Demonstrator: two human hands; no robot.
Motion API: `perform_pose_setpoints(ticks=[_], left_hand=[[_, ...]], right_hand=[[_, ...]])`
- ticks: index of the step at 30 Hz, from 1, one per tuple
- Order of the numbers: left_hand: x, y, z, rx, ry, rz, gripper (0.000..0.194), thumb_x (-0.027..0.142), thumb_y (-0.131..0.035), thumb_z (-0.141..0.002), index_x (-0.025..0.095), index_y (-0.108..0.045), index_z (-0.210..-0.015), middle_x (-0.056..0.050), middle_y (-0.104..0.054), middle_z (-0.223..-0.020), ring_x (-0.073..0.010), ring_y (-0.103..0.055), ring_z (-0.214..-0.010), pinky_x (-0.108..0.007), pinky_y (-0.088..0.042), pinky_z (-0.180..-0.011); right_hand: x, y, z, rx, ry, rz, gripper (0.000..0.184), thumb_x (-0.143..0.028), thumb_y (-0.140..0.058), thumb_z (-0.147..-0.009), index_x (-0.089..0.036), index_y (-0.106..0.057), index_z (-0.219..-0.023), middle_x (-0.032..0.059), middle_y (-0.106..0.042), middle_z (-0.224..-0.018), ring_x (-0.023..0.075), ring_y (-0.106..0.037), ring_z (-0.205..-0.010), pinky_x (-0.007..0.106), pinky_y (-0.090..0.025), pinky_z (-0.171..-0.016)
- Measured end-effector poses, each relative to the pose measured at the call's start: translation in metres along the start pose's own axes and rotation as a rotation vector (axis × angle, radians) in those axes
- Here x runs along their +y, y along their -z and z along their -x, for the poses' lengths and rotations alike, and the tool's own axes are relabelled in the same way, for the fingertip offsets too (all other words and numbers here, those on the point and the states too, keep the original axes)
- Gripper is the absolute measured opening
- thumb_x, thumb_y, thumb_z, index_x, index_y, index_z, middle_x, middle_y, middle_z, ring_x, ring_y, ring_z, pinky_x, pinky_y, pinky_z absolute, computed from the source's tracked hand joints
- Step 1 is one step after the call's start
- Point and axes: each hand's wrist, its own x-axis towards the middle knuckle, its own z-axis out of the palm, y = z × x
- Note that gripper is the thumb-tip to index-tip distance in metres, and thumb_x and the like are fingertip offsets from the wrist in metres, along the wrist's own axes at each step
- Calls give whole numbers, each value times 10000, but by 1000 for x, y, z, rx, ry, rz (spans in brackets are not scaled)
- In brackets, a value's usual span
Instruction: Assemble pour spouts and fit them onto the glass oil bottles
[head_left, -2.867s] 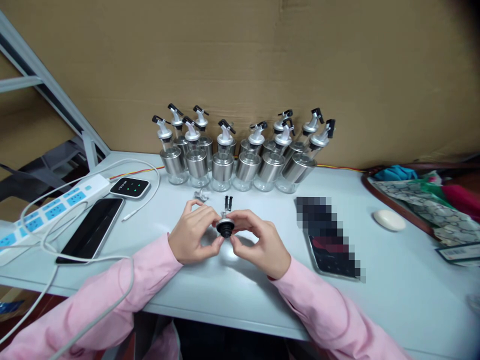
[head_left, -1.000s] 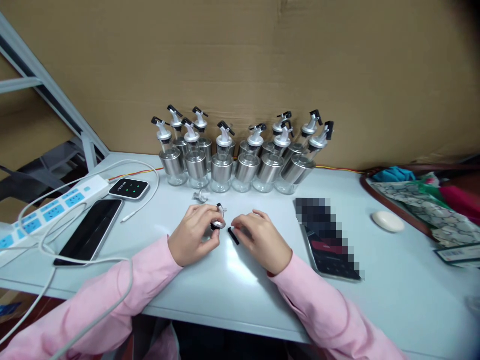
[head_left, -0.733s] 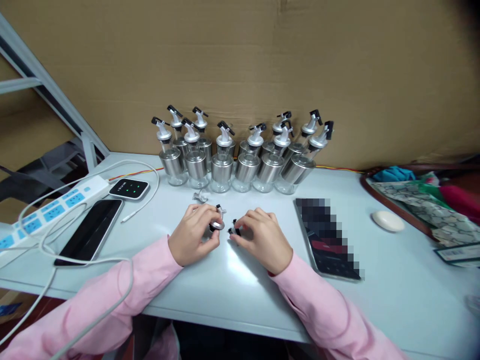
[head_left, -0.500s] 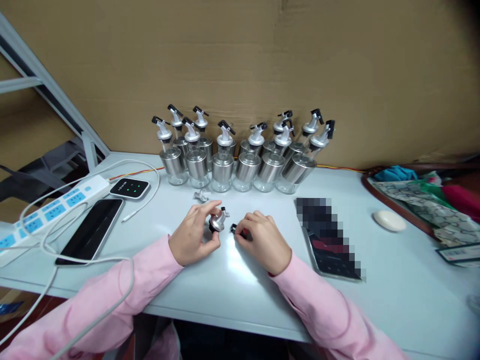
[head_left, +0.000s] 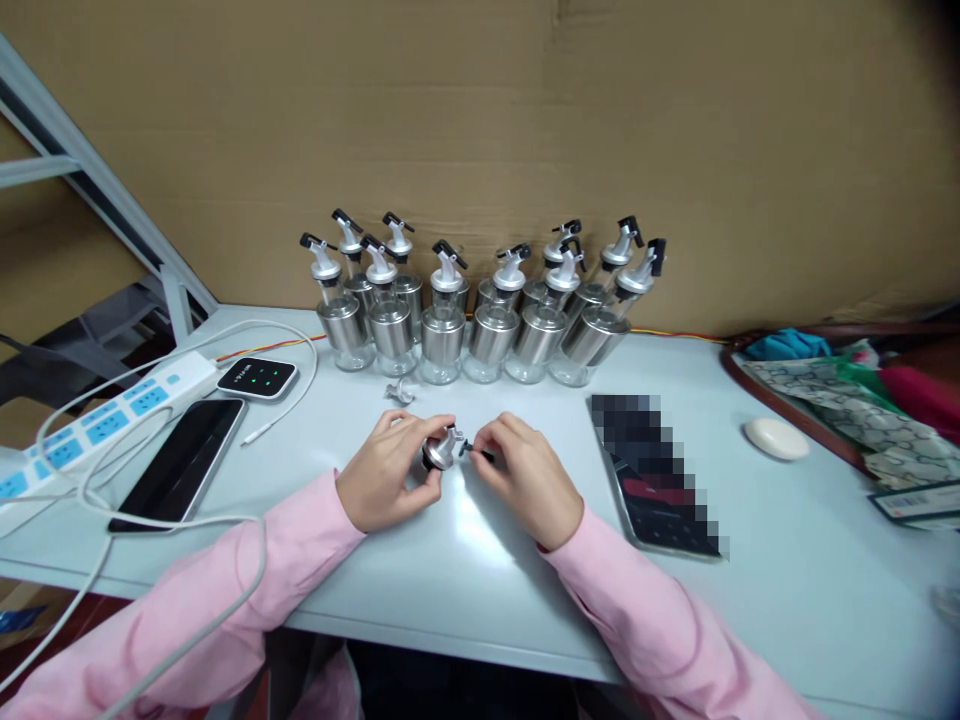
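Observation:
Between its thumb and fingers my left hand [head_left: 391, 472] grips a silver pourer top [head_left: 440, 452] with a black base, tilted so its spout points to the right. A small black lever cap [head_left: 477, 453] is pinched in the closed fingers of my right hand [head_left: 523, 480], partly covered by them. The cap's end sits right by the spout; whether they touch I cannot tell. Behind my hands stand several glass oil bottles [head_left: 443, 345] with steel sleeves, topped with silver pourers and black levers. Near the front row lies a small silver-grey piece [head_left: 400, 391].
On the left are a power strip [head_left: 105, 425], a black phone [head_left: 180, 465], a white-rimmed device with green lights [head_left: 257, 378] and a white cable [head_left: 264, 545] crossing my left sleeve. To the right lie a partly pixelated phone [head_left: 660, 490], a white oval object [head_left: 777, 438] and a brown-rimmed tray [head_left: 795, 440].
My right hand has brought the black lever cap up and left, close to the spout. In my left hand the pourer top has turned slightly towards it.

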Motion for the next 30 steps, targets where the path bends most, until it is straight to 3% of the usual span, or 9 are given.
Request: perform_pose_setpoints(ticks=[4, 8, 12, 21, 30], left_hand=[[2, 1, 1, -25, -13, 24, 466, 129, -483, -717, 149, -399, -1175, -64, -626, -917, -190, -588, -819, -387, -383, -849], [3, 1, 1, -34, -12, 73, 525, 126, -478, -731, 179, -338, -1235, -47, -643, -919, -181, -586, -822, -363, -400, -836], [1, -1, 2, -28, -6, 94, 643, 123, -480, -737, 195, -222, -1322, -45, -655, -944, -192, -578, -879, -366, -403, -848], [1, -1, 2, 78, 3, 46, 630, 125, -475, -751, 202, -244, -1333, -48, -648, -914, -182, -596, -855, -367, -443, -844], [0, -3, 5, 63, -5, 76, 714, 124, -486, -738, 186, -178, -1380, -58, -613, -947, -175, -585, -888, -308, -491, -816]], right_hand=[[-2, 2, 1, 135, -36, -257, 70, -172, -452, -838, -183, -502, -790, 25, -561, -757, 157, -529, -673, 274, -395, -637], [-7, 5, 1, 147, -114, -555, 83, -245, -517, -809, -184, -512, -754, -2, -556, -685, 128, -504, -578, 245, -397, -553], [-9, 5, 0, 128, -164, -794, 125, -283, -609, -742, -178, -549, -713, -2, -567, -653, 134, -540, -595, 248, -434, -565], [-10, 6, 0, 196, -181, -880, 105, -236, -661, -679, -178, -575, -666, -2, -554, -692, 124, -537, -603, 252, -459, -576], [-10, 4, -1, 84, -259, -1023, 186, -260, -733, -599, -180, -591, -689, -14, -581, -646, 119, -538, -591, 240, -455, -562]])
